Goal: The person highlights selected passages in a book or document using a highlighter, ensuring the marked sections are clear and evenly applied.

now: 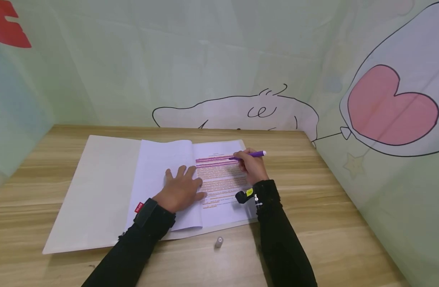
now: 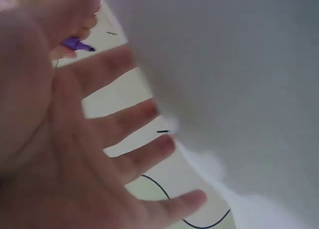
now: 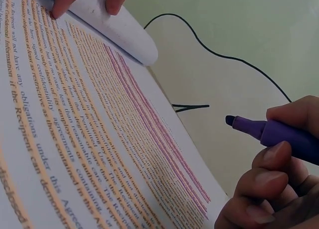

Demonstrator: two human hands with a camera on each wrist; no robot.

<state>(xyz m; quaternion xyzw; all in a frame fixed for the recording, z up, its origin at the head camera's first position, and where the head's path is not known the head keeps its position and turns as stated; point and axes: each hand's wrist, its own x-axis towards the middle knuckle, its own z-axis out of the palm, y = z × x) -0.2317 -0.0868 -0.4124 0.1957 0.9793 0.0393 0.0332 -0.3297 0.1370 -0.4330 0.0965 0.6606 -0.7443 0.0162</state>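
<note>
Head view: a booklet (image 1: 94, 191) is lying open on a wood-grained table (image 1: 312, 223), its top running near the far edge, its pale cover reaching toward the left edge. A person's left hand (image 1: 181, 189), straight fingers spread wide and gripping nothing, is resting on the white left-hand page (image 1: 155, 171). The right hand (image 1: 252, 166) is pinching a purple marker (image 1: 256, 154) over the upper part of the printed page (image 1: 219, 213), where purple lines are running above orange ones. From the right wrist, the dark tip (image 3: 230, 120) is showing clear of the paper. A grey cap (image 1: 218, 242) is lying just off the booklet's near edge. Behind the table's far edge, a pale backdrop (image 1: 108, 71) is hanging.
</note>
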